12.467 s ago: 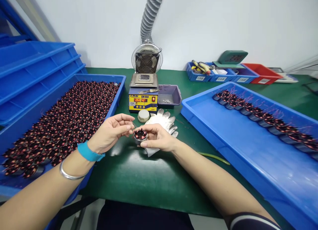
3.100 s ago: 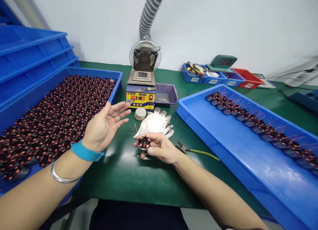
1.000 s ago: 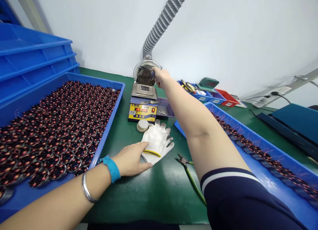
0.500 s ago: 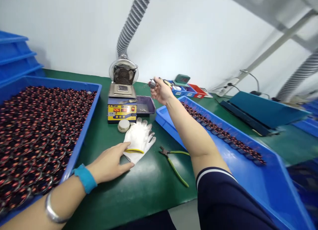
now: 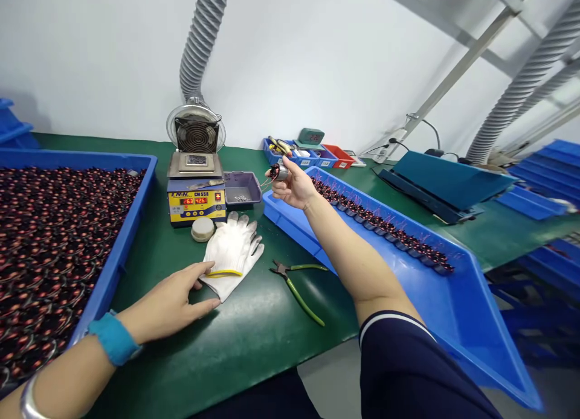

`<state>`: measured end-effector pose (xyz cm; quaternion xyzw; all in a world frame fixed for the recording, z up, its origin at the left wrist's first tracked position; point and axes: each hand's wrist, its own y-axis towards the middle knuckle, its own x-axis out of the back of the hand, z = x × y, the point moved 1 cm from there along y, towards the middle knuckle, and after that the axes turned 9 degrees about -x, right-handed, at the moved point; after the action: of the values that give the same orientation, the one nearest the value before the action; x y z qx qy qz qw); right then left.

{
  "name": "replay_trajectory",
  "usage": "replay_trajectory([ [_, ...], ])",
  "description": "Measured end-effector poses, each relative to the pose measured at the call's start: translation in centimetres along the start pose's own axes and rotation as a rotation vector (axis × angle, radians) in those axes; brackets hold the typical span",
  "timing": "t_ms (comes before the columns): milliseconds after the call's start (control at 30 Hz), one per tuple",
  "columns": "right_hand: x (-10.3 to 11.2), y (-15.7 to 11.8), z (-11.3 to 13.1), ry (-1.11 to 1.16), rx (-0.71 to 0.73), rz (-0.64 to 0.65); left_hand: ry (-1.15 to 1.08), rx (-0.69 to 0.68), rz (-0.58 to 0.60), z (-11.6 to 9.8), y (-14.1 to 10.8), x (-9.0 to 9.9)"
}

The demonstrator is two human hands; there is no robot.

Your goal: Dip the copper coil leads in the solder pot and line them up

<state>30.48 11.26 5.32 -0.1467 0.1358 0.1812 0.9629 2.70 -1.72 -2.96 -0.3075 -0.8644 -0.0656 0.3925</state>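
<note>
My right hand [image 5: 294, 186] is raised over the near-left corner of the right blue tray [image 5: 290, 217]. Pinched in its fingers is a small motor part [image 5: 280, 171], a silver cylinder with dark and reddish insides and thin wires hanging off. My left hand [image 5: 174, 298] is spread low over the green table, holding nothing; its fingertips are at the cuff edge of a pair of white gloves [image 5: 231, 247] with a yellow band. Green-handled cutting pliers [image 5: 290, 280] lie open to the right of the gloves. Similar parts [image 5: 376, 223] stand in rows along the tray's far side.
A blue tray [image 5: 151, 165] full of similar parts fills the left. Behind the gloves stand a yellow solder pot [image 5: 197, 204] under a duct hose [image 5: 203, 38], a round tin [image 5: 202, 229] and a grey bin [image 5: 242, 177]. Small blue bins [image 5: 326, 159] and a teal stand [image 5: 453, 177] sit farther back.
The view has swung to the right, so the scene sits farther left. My right hand has turned the motor part, showing its wound end and wires. My left hand stays by the gloves.
</note>
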Motion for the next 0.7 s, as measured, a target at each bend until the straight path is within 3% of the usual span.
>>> replay_trajectory([
  [233,-0.6,0.3,-0.1,-0.031,0.009,0.054,0.016,-0.031,0.001,-0.2,-0.1,0.2],
  [367,0.9,0.3,-0.3,-0.077,0.099,-0.111,0.028,-0.028,-0.004,0.2,-0.3,0.2],
  [433,3.1,-0.1,-0.4,-0.128,0.167,-0.274,0.044,-0.032,-0.016,0.6,-0.4,0.1],
  [500,6.2,-1.1,-0.4,-0.273,0.188,-0.556,0.067,-0.051,-0.024,0.9,-0.4,-0.1],
  [600,11.6,-3.6,-0.8,-0.529,0.107,-1.036,0.123,-0.105,-0.048,1.3,-0.6,-0.5],
  [700,16.0,-6.1,-2.0,-0.647,0.017,-1.317,0.184,-0.136,-0.079,1.8,-0.9,-1.3],
])
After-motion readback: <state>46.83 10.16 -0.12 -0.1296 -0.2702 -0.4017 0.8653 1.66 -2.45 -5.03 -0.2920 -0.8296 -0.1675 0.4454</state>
